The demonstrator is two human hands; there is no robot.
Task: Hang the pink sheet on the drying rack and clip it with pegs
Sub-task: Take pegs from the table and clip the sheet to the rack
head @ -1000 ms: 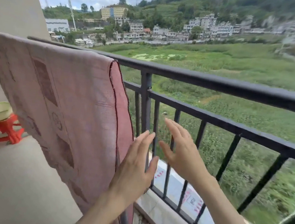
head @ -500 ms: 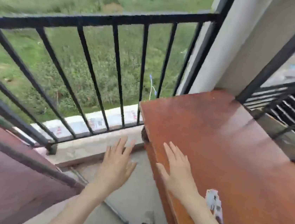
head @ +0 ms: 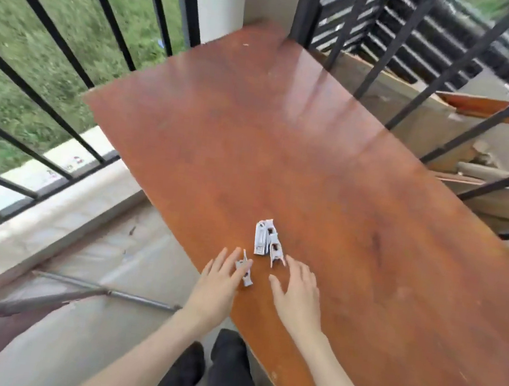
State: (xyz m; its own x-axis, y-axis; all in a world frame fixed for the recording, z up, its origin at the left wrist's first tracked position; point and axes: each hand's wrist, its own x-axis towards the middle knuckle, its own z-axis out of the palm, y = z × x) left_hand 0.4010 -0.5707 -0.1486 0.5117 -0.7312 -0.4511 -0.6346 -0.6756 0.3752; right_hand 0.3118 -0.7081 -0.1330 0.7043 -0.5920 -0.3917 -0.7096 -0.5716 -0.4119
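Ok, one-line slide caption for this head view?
Both hands reach for white pegs on a reddish wooden table beside the balcony railing.

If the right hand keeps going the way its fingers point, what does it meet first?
Most likely the white peg just beyond the right hand, one of a small cluster on the wooden table. The hand's height above the table is unclear.

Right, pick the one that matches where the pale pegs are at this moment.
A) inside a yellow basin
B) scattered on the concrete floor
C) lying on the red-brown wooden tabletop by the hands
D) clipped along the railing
C: the pegs lie loose on the wooden tabletop, one beside the left hand at its fingertips and the others just ahead of the right hand.
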